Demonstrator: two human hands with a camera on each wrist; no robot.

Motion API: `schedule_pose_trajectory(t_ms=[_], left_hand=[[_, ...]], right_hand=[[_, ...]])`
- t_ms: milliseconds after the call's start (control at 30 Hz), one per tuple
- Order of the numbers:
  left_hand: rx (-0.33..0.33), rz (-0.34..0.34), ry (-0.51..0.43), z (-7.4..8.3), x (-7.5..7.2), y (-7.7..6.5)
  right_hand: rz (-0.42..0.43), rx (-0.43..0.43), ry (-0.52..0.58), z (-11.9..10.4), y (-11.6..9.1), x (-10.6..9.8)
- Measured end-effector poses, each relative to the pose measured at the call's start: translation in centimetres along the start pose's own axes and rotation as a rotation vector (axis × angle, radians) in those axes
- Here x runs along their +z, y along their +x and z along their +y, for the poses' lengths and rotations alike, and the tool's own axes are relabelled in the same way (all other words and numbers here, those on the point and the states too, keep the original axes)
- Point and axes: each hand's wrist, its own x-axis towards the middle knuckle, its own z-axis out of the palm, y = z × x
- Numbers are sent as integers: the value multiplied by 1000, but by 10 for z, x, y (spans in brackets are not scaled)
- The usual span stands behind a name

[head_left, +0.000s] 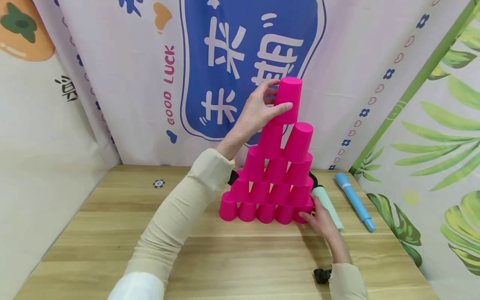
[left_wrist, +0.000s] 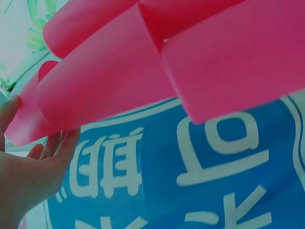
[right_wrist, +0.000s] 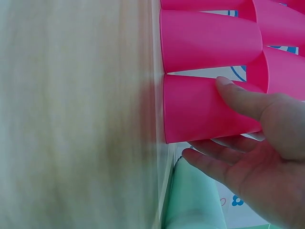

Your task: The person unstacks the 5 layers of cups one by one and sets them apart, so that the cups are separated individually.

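A pyramid of upside-down pink cups stands on the wooden table, several rows high, narrowing to two cups below a single top cup. My left hand holds that top cup, thumb on its near side and fingers behind. In the left wrist view the left hand is around the top cup, beyond the larger-looking lower cups. Down at the base, my right hand grips the right-end cup of the bottom row. The right wrist view shows its thumb on one side and fingers on the other.
A mint-green cylinder lies just right of the pyramid, with a blue pen-shaped stick farther right. A poker chip lies at the back left. Behind the table hangs a printed cloth.
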Motion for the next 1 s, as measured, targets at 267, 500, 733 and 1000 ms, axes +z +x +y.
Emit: schedule_pose_trajectory(t_ms=[267,500,733,1000], left_hand=[[67,80,5,7,-24,-14],[120,169,104,1,-51,-27],[65,239,179,-17,-74,-48],[-46,296,200,-42,-93,-72]], right_hand=[[-18,18,-13,-1,-2,2],[-10,3,-17,-2,5,-5],[-25,-3,-43,-2,6,-7],[-27,-8,-33,-1,3,-1]])
